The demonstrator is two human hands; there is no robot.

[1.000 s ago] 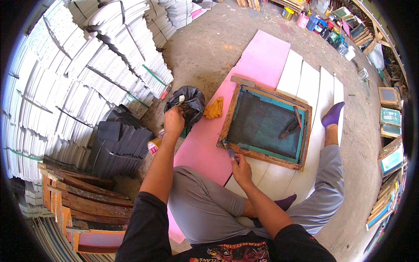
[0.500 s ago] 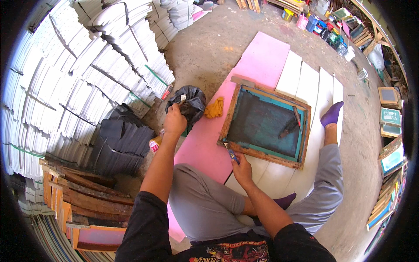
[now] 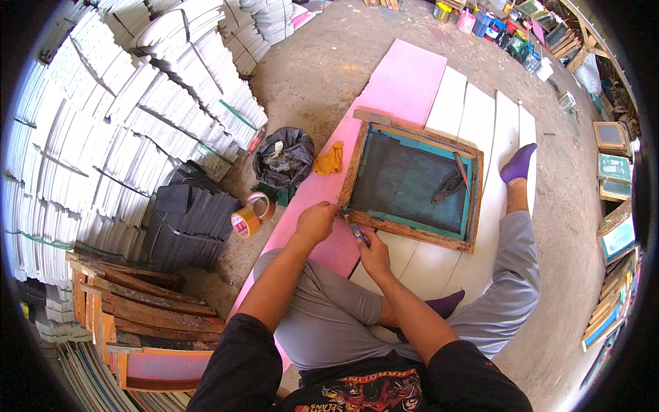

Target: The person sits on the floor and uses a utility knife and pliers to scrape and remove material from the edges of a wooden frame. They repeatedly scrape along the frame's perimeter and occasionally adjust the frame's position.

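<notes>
A wooden screen-printing frame (image 3: 412, 236) with dark mesh and a teal border lies in front of me. My left hand (image 3: 317, 221) is closed, its fingertips pinched at the frame's near left corner; what they pinch is too small to tell. Just right of it, my right hand (image 3: 375, 254) grips a blue-handled utility knife (image 3: 357, 232), its tip close to the same corner. Red-handled pliers (image 3: 449, 187) rest on the mesh. A crumpled yellow cloth (image 3: 329, 159) lies on the pink board left of the frame.
A bin lined with a black bag (image 3: 285, 156) stands left of the cloth, near tape rolls (image 3: 244, 222). Under the frame are a pink board (image 3: 398, 75) and white planks (image 3: 473, 117). Tall white stacks (image 3: 137, 103) and wooden frames (image 3: 144, 309) line my left.
My left hand has moved from the black-bag bin back to the frame's near left corner, with its fingers pinched. My right hand still holds the utility knife at that corner. The view has shifted slightly.
</notes>
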